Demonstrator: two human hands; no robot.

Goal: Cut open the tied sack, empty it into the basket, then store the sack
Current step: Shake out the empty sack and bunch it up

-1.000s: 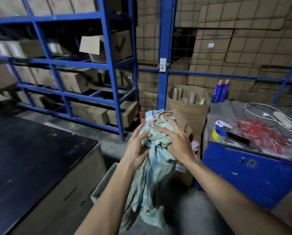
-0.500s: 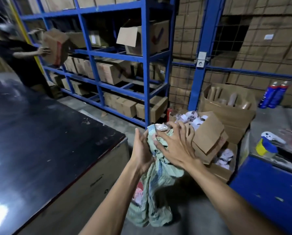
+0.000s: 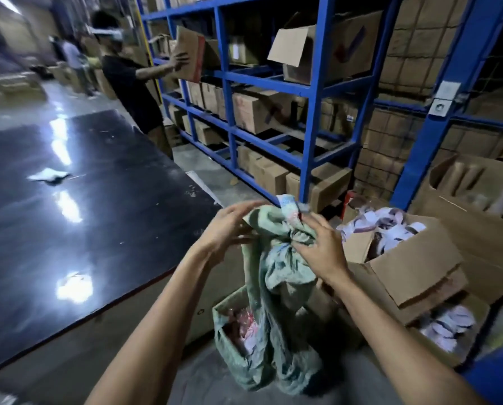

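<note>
In the lower middle of the frame, the 2 hands bunch up the pale green sack (image 3: 276, 276). The left hand (image 3: 227, 229) has its fingers spread loosely against the cloth. The right hand (image 3: 322, 247) grips a crumpled fold. The sack hangs down to the floor between the black table (image 3: 78, 200) and an open cardboard box (image 3: 413, 267) of paper scraps.

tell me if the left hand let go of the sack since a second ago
Yes. The left hand has opened, fingers spread beside the sack, nearer the black table edge. The right hand grips the bunched top.
</note>
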